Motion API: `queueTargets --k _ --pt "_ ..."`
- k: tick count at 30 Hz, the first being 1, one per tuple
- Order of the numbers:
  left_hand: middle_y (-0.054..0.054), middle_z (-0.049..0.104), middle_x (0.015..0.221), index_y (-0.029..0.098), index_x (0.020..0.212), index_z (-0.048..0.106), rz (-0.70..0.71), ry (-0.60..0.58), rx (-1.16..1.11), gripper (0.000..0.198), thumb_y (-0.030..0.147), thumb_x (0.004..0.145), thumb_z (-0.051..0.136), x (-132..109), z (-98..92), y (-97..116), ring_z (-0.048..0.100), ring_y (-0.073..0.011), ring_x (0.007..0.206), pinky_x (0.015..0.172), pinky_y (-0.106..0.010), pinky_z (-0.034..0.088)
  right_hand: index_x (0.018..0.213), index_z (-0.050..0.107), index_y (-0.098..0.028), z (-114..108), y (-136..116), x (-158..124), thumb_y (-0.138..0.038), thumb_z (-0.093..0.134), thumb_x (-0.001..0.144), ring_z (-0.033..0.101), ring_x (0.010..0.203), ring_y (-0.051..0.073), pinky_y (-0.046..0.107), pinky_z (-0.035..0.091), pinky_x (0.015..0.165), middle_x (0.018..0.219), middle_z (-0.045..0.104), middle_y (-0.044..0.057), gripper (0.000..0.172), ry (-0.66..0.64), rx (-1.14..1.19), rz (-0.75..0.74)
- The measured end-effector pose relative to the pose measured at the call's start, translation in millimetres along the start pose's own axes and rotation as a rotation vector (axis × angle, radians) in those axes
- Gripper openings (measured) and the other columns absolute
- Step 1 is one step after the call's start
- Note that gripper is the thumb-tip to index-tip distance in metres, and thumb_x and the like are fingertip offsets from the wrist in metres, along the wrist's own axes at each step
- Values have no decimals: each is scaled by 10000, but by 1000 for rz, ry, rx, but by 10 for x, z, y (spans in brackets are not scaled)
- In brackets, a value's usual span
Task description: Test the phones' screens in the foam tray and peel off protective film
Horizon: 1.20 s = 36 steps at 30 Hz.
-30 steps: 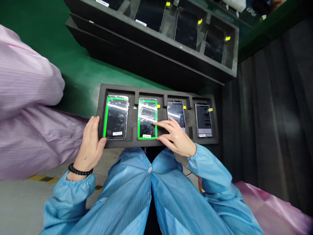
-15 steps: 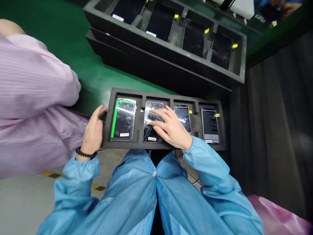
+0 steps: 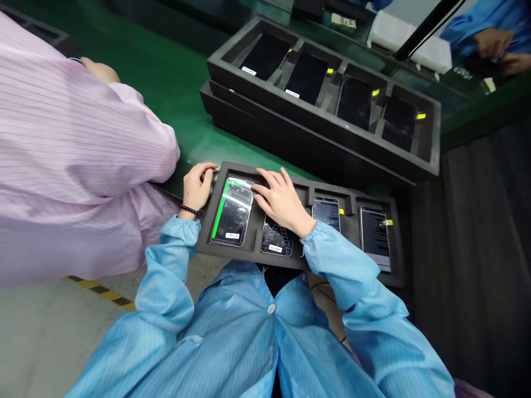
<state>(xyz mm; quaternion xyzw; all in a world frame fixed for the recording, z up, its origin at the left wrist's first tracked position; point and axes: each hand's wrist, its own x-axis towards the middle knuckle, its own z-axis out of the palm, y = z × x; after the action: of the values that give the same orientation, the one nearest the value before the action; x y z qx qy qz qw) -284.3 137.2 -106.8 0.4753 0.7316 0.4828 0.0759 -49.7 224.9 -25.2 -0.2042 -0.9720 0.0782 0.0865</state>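
Note:
A black foam tray [image 3: 253,253] lies across my lap at the table edge, with phones in its compartments. My right hand [image 3: 286,202] is open, fingers spread, its fingertips at the upper right edge of the leftmost phone [image 3: 233,215], whose screen shows a green band. Under that hand, the second phone [image 3: 277,237] is partly covered; a line pattern shows on its screen. The third phone [image 3: 327,211] and the rightmost phone [image 3: 374,237] show rows of text. My left hand [image 3: 197,185], wearing a dark bead bracelet, has loosely bent fingers at the tray's upper left corner.
Stacked black trays [image 3: 315,130] holding dark-screened phones stand on the green table [image 3: 194,138] beyond my tray. Close on my left is a person's pink sleeve [image 3: 103,127]. A white object [image 3: 409,41] lies behind the stack, and another person's hands [image 3: 493,44] appear top right.
My right hand has moved from the second phone's screen to the leftmost phone's upper edge. My left hand has shifted up to the tray's corner. The view has shifted.

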Motion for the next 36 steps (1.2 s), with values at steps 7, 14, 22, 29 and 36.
queueTargets --k 7,14,22,29,36 --pt "-42 738 941 196 907 723 10 0 -1 248 222 921 476 38 -10 23 657 -177 900 825 -293 481 1181 739 -168 -22 -40 -50 -293 442 1041 508 1345 308 626 262 1236 1518 511 152 351 -24 -15 -56" --pt "-37 733 909 201 890 724 14 3 1 246 199 913 479 39 -16 26 655 -178 871 821 -300 478 1156 748 -185 -35 -179 -232 -318 437 1044 519 1329 295 647 266 1232 1506 526 144 356 -51 30 -123" --pt "-34 731 919 202 882 726 14 3 2 254 203 920 475 44 -14 17 650 -174 878 818 -294 471 1088 760 -160 -62 -408 -464 -309 469 1032 533 1323 290 643 217 1256 1488 549 151 331 -92 97 -266" --pt "-25 723 913 206 883 718 12 -5 9 252 211 921 468 43 -21 19 637 -175 868 820 -302 472 1030 765 -162 -62 -458 -534 -319 503 1022 531 1340 272 602 251 1256 1490 557 139 306 -153 187 -412" --pt "-26 724 916 206 885 721 8 -8 6 257 212 919 466 52 -30 14 626 -173 855 793 -301 471 1024 776 -187 -68 -380 -419 -330 481 1029 518 1353 261 585 271 1248 1497 551 126 329 -212 229 -459"
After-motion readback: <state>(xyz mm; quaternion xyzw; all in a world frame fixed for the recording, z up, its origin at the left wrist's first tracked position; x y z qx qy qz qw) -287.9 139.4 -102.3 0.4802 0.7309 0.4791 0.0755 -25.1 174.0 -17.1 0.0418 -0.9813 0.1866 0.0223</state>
